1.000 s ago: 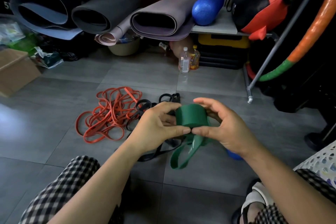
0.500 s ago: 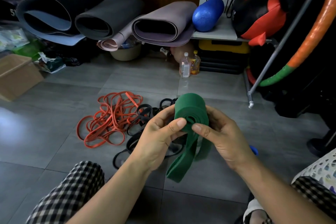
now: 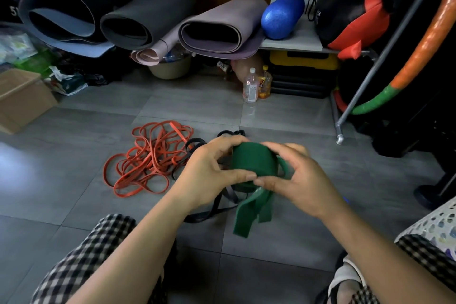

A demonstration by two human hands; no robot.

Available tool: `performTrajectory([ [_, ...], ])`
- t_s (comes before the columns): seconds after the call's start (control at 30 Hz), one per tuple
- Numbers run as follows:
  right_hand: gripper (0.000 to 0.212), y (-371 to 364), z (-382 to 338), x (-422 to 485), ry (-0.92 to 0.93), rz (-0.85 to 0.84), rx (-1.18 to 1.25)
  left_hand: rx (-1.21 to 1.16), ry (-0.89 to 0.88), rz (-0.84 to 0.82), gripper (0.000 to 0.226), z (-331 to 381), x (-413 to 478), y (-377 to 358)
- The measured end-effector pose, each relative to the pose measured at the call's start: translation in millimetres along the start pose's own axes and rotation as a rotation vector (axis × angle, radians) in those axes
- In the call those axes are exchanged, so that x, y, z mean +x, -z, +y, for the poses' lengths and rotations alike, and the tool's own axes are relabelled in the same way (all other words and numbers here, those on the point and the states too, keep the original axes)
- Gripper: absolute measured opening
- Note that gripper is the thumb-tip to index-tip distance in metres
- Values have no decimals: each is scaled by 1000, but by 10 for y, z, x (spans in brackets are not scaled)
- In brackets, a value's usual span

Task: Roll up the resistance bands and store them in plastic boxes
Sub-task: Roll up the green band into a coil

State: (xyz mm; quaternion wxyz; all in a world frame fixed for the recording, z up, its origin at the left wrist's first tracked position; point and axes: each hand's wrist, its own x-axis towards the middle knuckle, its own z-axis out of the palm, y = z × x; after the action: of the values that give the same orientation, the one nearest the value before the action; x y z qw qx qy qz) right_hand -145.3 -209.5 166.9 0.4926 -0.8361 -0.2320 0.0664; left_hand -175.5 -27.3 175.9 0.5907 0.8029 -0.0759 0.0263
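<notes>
A wide green resistance band [image 3: 254, 163] is mostly wound into a thick roll, held in mid-air over the floor. My left hand [image 3: 209, 175] grips the roll from the left, thumb on its near edge. My right hand [image 3: 296, 180] grips it from the right, fingers curled over the top. A short loose tail of the green band [image 3: 249, 212] hangs below the roll. On the floor to the left lies a tangle of thin orange bands [image 3: 150, 158], with black bands [image 3: 212, 205] beside and beneath my hands. No plastic box is in view.
Rolled exercise mats [image 3: 148, 17] and a blue foam roller [image 3: 281, 15] line the back. Two bottles [image 3: 256, 84] stand on the grey tiled floor. A cardboard box [image 3: 22, 99] sits at left; a metal rack leg [image 3: 339, 136] and hoop at right. My checkered-trousered knees frame the bottom.
The roll has turned in my hands and taken up more band, so the hanging tail is shorter. Both hands shifted their hold around the roll.
</notes>
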Motion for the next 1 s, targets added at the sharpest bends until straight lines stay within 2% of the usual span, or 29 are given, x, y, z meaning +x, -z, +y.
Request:
performTrajectory([
  [0.1, 60, 49, 13, 19, -34, 9, 156, -354, 24, 56, 45, 11, -22, 24],
  [0.2, 57, 12, 24, 18, 13, 44, 311, -571, 19, 79, 42, 48, -25, 16],
  [0.33, 64, -110, 18, 19, -13, 86, 517, -728, 60, 111, 49, 13, -30, -95],
  [0.43, 49, -206, 7, -23, -35, 126, 645, -798, 119, 140, 56, -24, -37, -145],
  [0.6, 40, -198, -31, -37, -9, 136, 668, -894, 170, 85, 44, -46, -37, -165],
  [0.7, 40, -94, 16, -2, -26, 102, 572, -744, 217, 18, 40, -48, 1, -81],
  [0.8, 47, -11, 55, 21, -47, 52, 203, -87, 136, -13, 57, -75, 37, 85],
  [0.87, 52, -39, 53, 5, 1, -14, -80, 216, 29, -101, 72, -75, 29, 119],
  [0.93, 54, -96, 32, -16, 58, -13, -214, 338, -29, -155, 67, -69, 16, 99],
  [1.0, 55, -102, 34, -8, 55, -10, -131, 328, -57, -92, 57, -66, -1, 80],
])
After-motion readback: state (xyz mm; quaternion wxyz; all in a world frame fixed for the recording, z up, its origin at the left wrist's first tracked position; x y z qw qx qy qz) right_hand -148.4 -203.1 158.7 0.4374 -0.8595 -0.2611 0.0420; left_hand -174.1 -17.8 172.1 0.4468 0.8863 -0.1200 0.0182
